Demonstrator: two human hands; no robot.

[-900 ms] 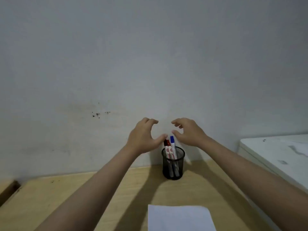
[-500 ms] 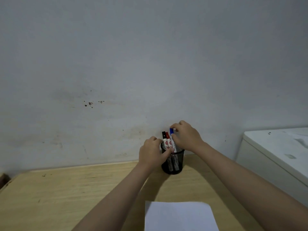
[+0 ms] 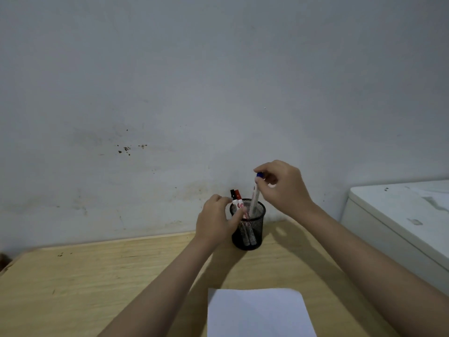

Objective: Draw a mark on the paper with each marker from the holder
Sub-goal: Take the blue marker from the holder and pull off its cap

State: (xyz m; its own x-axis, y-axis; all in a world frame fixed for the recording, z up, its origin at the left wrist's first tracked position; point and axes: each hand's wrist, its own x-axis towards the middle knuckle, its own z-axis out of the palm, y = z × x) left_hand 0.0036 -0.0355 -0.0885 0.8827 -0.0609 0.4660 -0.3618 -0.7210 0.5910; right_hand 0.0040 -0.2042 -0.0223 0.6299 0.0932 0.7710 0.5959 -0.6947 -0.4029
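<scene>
Black wire mesh makes up the small round marker holder [image 3: 247, 224], which is standing on the far part of the pale wooden table [image 3: 97, 276], close against the grey wall [image 3: 218, 81]. The person's right hand [image 3: 283, 188] is pinching the blue-capped white marker [image 3: 255, 198] near its cap end between thumb and fingertips; the marker is standing nearly upright, its upper part above the rim and its lower end inside the holder. The left hand [image 3: 217, 222] is closing around the holder's left side at the rim, and its thumb is lying against the barrels of the black-capped marker [image 3: 232, 193] and the red-capped marker [image 3: 238, 195], which are leaning to the left inside.

Near the person, just right of centre, the white sheet of paper [image 3: 257, 312] is lying flat and unmarked on the table, well apart from the holder. A white cabinet [image 3: 401, 215] is standing to the right.

Judging by its looks, the marker is a light, stiff plastic tube with a smooth, slightly slippery barrel, so a light pinch should be enough. For writing, a hold lower on the barrel would probably serve better, with the cap pulled off first. The mesh holder also seems light and likely to tip or slide, so steadying it at the rim appears sensible. No mark is on the paper yet, so the task seems to be just beginning.
</scene>
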